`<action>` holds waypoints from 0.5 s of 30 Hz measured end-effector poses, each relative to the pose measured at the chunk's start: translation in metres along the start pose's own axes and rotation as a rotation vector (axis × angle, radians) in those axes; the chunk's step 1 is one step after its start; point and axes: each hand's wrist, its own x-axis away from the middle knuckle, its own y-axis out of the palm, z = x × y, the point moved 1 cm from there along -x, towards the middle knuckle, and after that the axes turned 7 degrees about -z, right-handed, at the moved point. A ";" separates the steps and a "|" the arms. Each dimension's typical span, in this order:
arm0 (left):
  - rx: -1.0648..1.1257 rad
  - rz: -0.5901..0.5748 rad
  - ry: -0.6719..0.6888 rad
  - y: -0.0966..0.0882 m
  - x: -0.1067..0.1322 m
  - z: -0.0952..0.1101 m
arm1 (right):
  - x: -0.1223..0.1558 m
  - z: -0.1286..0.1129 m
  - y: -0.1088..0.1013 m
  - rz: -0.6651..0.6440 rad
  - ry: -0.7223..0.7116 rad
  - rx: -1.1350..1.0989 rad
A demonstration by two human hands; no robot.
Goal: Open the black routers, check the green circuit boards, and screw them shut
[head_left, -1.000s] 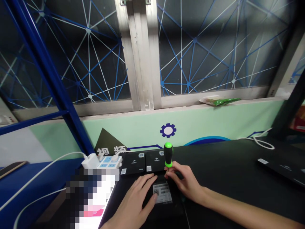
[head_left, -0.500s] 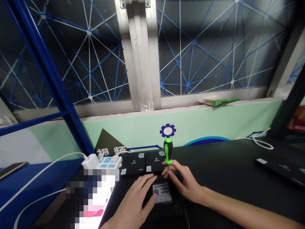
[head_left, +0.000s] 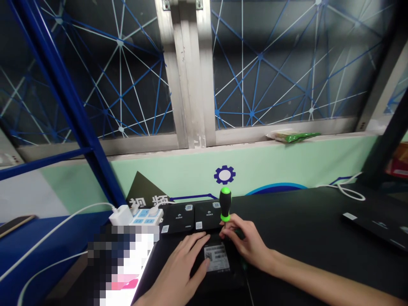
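Observation:
A screwdriver [head_left: 225, 205] with a black and bright green handle stands upright over the far right part of a flat black device [head_left: 219, 278]. My right hand [head_left: 247, 238] is closed, its thumb and fingers pinching the shaft just below the handle. The screwdriver's tip is hidden by those fingers. On the device's left side my left hand [head_left: 185, 263] lies flat, fingers stretched out, beside a white printed label [head_left: 217, 258]. Under my right hand and along the device's right edge runs a thin metal shaft [head_left: 249, 291] with a dark green part, mostly covered.
Two black boxes [head_left: 178, 217] sit side by side behind my hands. To the left are a white power strip [head_left: 146, 217] with plugs and a bright, partly pixelated screen [head_left: 140, 255]. Another black device [head_left: 376, 229] lies at right, near a white cable [head_left: 350, 193].
The screwdriver handle has turned, so its green side patch no longer shows, and it sits slightly lower. My right fingers have shifted around the shaft. My left hand has stayed in place.

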 end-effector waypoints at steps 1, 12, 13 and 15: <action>-0.002 0.004 0.000 0.000 0.000 -0.001 | 0.000 0.000 0.000 0.005 0.003 -0.001; -0.010 0.007 -0.005 0.001 -0.001 0.000 | 0.000 0.004 0.002 0.051 0.001 0.016; -0.008 0.008 -0.005 0.001 0.000 -0.001 | 0.000 0.003 0.002 0.052 -0.004 0.016; -0.008 0.009 -0.005 0.002 0.000 -0.001 | -0.001 0.000 0.002 0.043 -0.015 0.022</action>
